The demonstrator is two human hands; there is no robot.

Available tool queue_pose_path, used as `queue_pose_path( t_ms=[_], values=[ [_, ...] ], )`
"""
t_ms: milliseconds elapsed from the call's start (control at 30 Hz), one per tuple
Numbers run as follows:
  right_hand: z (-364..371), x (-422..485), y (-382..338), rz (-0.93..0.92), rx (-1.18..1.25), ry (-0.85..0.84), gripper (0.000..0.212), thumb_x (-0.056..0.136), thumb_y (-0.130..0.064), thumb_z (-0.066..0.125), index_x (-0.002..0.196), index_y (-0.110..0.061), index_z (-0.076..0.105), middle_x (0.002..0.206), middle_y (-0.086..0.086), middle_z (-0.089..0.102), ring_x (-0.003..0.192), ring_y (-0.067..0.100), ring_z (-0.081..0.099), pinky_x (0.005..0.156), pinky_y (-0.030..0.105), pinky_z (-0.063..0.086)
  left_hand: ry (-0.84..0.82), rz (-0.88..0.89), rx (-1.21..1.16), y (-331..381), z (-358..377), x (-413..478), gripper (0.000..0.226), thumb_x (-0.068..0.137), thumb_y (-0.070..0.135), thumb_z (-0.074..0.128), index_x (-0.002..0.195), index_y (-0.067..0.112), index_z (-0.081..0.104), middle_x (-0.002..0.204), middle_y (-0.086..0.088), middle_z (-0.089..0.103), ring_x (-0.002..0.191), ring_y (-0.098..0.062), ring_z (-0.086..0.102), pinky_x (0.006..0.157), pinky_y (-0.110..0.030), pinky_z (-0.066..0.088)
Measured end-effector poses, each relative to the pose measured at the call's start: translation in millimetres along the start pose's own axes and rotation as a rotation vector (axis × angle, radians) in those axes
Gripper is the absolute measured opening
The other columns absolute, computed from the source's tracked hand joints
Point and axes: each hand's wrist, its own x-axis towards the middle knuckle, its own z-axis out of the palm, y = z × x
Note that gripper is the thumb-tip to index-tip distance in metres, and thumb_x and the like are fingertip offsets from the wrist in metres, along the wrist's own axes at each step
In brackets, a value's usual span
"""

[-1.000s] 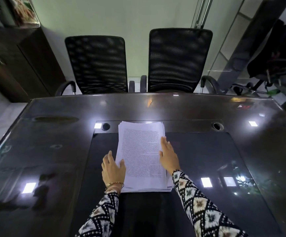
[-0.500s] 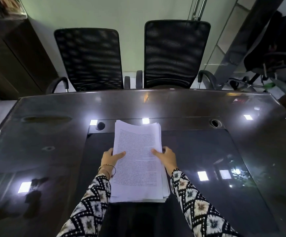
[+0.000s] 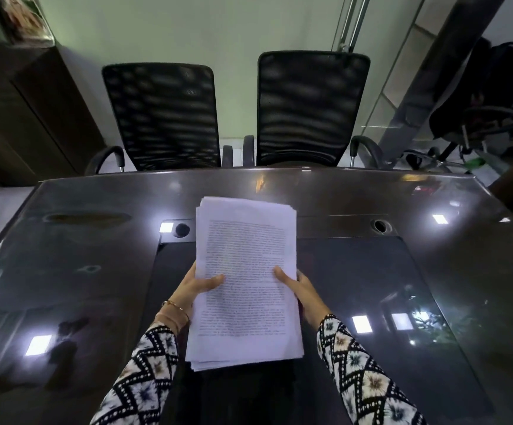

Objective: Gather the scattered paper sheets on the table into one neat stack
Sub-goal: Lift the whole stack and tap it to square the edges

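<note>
Head: paper stack [image 3: 246,259] in grip of left hand [image 3: 194,287], right hand [image 3: 303,290]; fingers probably beneath.

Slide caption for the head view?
Left hand and right hand hold a printed paper stack by its sides over a dark glossy table.

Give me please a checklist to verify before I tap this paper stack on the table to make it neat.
1. Left hand grip on stack, thumb on top: ok.
2. Right hand grip on opposite edge: ok.
3. Sheet edges flush: not ok, far and near ends are ragged.
4. Loose sheets left on table: none visible, ok.
5. Stack's near end touching table: cannot tell.
</note>
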Motion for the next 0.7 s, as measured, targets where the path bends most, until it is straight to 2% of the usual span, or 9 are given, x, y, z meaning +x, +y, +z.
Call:
queue_pose_path(
  t_ms=[67,100,200,233,333,433,533,600,700],
  values=[
    [3,-13,-18,-0.039,0.045,-0.128,0.047,0.088,-0.035,0.066,0.128,-0.01,0.059,0.121,0.009,0.069,0.113,0.026,0.066,0.098,0.038,0.052,-0.041,0.046,0.037,20,6,-6,0.084,0.055,0.023,0.089,0.126,0.001,0.051,0.119,-0.021,0.063,0.105,-0.037,0.063,0.088,-0.046,0.053],
    [6,-18,-30,-0.078,0.065,-0.149,0.044,0.09,-0.033,0.064,0.127,-0.01,0.06,0.122,0.01,0.069,0.114,0.027,0.065,0.098,0.038,0.052,-0.049,0.075,0.058,30,9,-9,0.081,0.057,0.023,0.088,0.126,0.0,0.052,0.119,-0.021,0.063,0.106,-0.038,0.062,0.09,-0.047,0.052],
    [20,-21,-69,-0.261,0.047,-0.008,0.057,0.072,-0.037,0.081,0.12,-0.012,0.062,0.117,0.011,0.071,0.108,0.029,0.068,0.093,0.042,0.055,0.056,0.219,0.148,61,21,-13,0.069,0.062,0.022,0.082,0.123,0.003,0.055,0.115,-0.016,0.065,0.109,-0.038,0.061,0.093,-0.045,0.052],
    [25,-22,-82,-0.346,-0.002,0.065,0.051,0.071,-0.033,0.083,0.115,-0.016,0.064,0.113,0.008,0.073,0.104,0.027,0.07,0.088,0.039,0.057,0.108,0.275,0.169,69,26,-14,0.074,0.06,0.025,0.083,0.125,0.003,0.053,0.116,-0.017,0.065,0.109,-0.038,0.06,0.094,-0.045,0.051],
    [39,-29,-115,-0.564,-0.135,0.144,0.033,0.079,-0.02,0.079,0.109,-0.021,0.066,0.107,0.0,0.074,0.099,0.019,0.071,0.083,0.033,0.058,0.206,0.456,0.214,88,40,-17,0.078,0.065,0.03,0.076,0.131,0.001,0.046,0.124,-0.023,0.059,0.114,-0.038,0.057,0.097,-0.048,0.048],
    [44,-42,-135,-0.686,-0.187,0.161,0.04,0.08,-0.023,0.079,0.116,-0.016,0.064,0.108,-0.002,0.073,0.097,0.012,0.07,0.08,0.028,0.058,0.24,0.532,0.208,99,47,-24,0.068,0.069,0.032,0.073,0.128,0.009,0.049,0.12,-0.017,0.061,0.109,-0.029,0.061,0.091,-0.041,0.053],
    [38,-44,-120,-0.65,-0.174,0.159,0.055,0.076,-0.018,0.083,0.124,-0.019,0.055,0.109,-0.004,0.068,0.092,0.003,0.068,0.07,0.021,0.056,0.317,0.492,0.235,86,43,-27,0.069,0.063,0.038,0.081,0.122,0.017,0.053,0.117,-0.013,0.062,0.105,-0.026,0.063,0.086,-0.043,0.055],
    [33,-40,-95,-0.551,-0.187,0.163,0.065,0.071,-0.021,0.087,0.125,-0.022,0.053,0.11,-0.007,0.068,0.097,0.005,0.067,0.075,0.022,0.057,0.394,0.399,0.275,60,40,-24,0.074,0.056,0.045,0.084,0.118,0.016,0.056,0.114,-0.014,0.063,0.104,-0.029,0.063,0.088,-0.047,0.054],
    [30,-34,-71,-0.464,-0.233,0.226,0.037,0.067,-0.026,0.089,0.099,-0.02,0.07,0.091,-0.004,0.075,0.094,0.019,0.071,0.078,0.034,0.058,0.548,0.268,0.273,40,56,-24,0.051,0.05,0.05,0.082,0.078,0.01,0.065,0.077,-0.007,0.068,0.079,-0.027,0.064,0.074,-0.044,0.055]
  ],
)
